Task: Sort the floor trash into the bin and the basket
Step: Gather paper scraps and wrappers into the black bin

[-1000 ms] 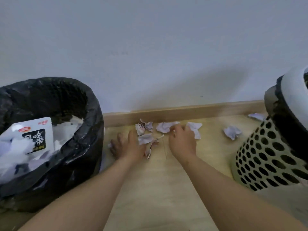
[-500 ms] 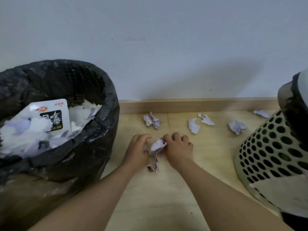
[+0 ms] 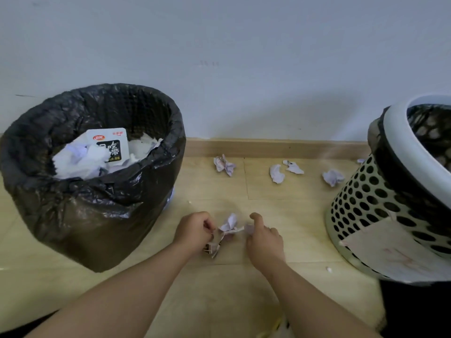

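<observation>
A bin (image 3: 80,215) lined with a black bag stands at the left, holding white paper and a printed packet (image 3: 108,147). A perforated white basket (image 3: 380,206) with a black liner stands at the right. Between them, my left hand (image 3: 195,231) pinches a bunch of crumpled paper scraps (image 3: 225,231) just above the floor. My right hand (image 3: 264,237) is beside the bunch, fingers curled; a small pale scrap shows at its fingertips. Several more crumpled scraps lie near the skirting: one (image 3: 224,164), a pair (image 3: 277,173), another (image 3: 333,177) by the basket.
The wooden floor (image 3: 219,301) runs to a skirting board (image 3: 268,148) under a pale wall. A paper label (image 3: 388,252) hangs on the basket's side. A small white crumb (image 3: 329,269) lies near the basket's base.
Both hands have drawn back from the skirting toward me, bringing a bunch of paper scraps with them. The view has pulled back, showing more of the bin and basket.
</observation>
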